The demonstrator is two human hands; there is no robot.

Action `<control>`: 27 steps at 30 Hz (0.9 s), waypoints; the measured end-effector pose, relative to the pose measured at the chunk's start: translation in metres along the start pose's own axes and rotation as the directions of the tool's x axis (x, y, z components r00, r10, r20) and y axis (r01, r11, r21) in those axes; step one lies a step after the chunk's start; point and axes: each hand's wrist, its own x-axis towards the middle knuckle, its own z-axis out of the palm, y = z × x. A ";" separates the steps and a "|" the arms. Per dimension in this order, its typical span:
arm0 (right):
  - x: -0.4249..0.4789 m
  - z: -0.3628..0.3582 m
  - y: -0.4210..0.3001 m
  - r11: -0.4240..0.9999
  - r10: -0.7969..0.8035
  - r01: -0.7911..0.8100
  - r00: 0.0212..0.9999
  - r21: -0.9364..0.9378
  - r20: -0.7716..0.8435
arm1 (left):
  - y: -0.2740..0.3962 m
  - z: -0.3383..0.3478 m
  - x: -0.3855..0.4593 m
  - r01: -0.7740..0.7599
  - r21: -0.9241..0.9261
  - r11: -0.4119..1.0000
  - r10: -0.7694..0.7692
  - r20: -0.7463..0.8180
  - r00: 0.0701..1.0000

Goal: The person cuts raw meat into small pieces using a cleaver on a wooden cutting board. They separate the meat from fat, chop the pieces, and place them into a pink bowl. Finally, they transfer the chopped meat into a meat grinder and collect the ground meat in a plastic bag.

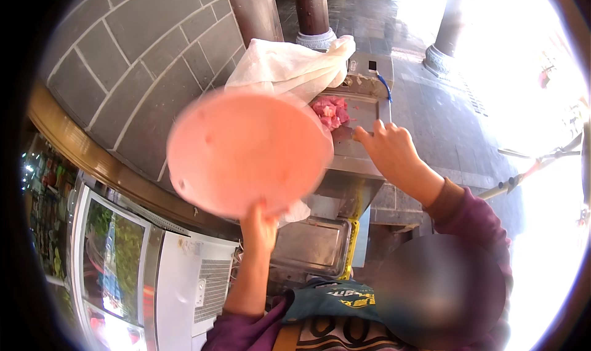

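Note:
My left hand point(261, 221) grips the lower edge of a pink round board or basin point(249, 152), tilted up and blurred by motion, so its exact kind is unclear. Behind its right edge, a pile of cut raw meat point(328, 111) lies on a metal worktop point(367, 106). My right hand point(385, 143) is closed around the handle of a knife, whose blade point(344, 133) rests low beside the meat. A whitish cloth point(295, 67) is draped over the worktop's far left part and touches the board's upper edge in view.
A grey brick wall point(152, 32) stands to the left. Below the worktop is a metal tray point(314, 247) by a yellow plastic edge point(352, 247). A glass-door display fridge point(113, 258) stands lower left. Columns point(311, 9) rise beyond; metal poles point(521, 178) are at right.

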 end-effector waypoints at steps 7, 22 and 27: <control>0.055 0.003 0.024 0.989 -0.120 0.134 0.973 -0.061 0.198 | -0.128 -0.184 -0.139 0.620 0.032 0.784 -0.604 -0.191 0.774; -0.111 0.168 0.129 0.421 0.459 -0.236 0.888 0.876 0.019 | -0.330 -0.271 -0.102 0.928 -0.062 0.367 -0.827 -0.480 0.294; -0.123 0.293 0.098 0.087 0.749 -0.500 0.603 0.861 0.274 | -0.349 -0.278 -0.078 0.854 -0.129 0.504 -0.789 -0.472 0.394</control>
